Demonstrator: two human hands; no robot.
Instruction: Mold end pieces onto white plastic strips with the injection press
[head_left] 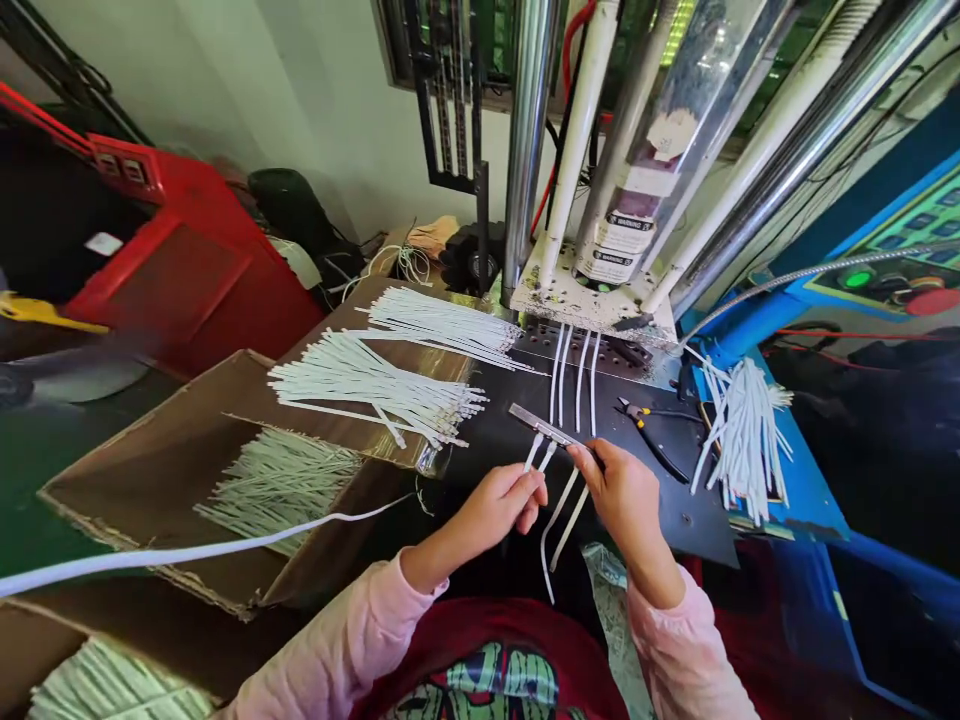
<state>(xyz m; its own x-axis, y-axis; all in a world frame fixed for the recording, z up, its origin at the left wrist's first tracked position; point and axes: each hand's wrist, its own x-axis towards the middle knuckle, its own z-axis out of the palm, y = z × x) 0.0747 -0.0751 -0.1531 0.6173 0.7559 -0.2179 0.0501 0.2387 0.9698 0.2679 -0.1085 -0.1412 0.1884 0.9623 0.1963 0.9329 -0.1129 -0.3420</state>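
Observation:
A narrow metal bar (545, 426) lies tilted in front of the machine, with white cables attached along it. My right hand (616, 490) is closed on the bar's right end. My left hand (504, 505) pinches a white cable (532, 453) just below the bar; its fingertips are pressed together. Two longer cables (556, 515) hang below the bar between my hands. Beyond the bar, several white cables (578, 380) stick out from under the machine's pale plate (600, 312) over the black work surface (645, 385).
Two piles of white cables (375, 385) lie on cardboard at the left, above an open carton (172, 440) of more cables. Pliers (652, 440) and another cable bundle (746, 430) are at the right. A loose white cord (210, 552) crosses the lower left.

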